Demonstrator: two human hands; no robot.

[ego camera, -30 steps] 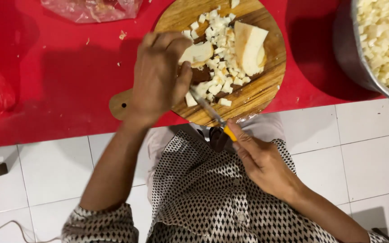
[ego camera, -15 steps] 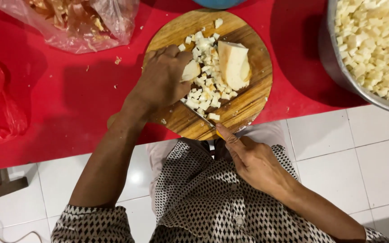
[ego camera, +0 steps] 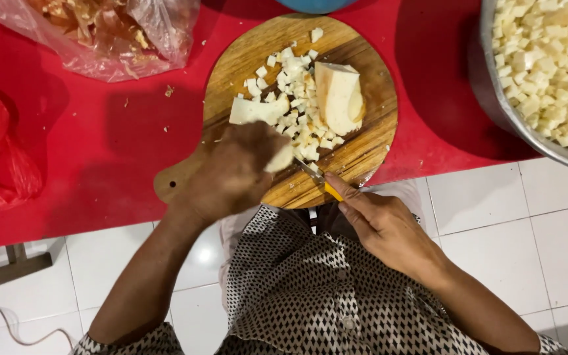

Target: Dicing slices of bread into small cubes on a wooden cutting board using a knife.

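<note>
Right hand closed in a grip on a yellow-handled knife, blade down among pale cubes — left hand clamped on a pale slab atop the round wooden board, red bench beneath, steel bowl of cubes at right.

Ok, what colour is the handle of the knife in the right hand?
Yellow: the knife handle shows beside the right hand, best in the head view.

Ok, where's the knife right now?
The knife is in the right hand, at the near edge of the round cutting board, its blade pointing into the diced pieces beside the left hand.
</note>
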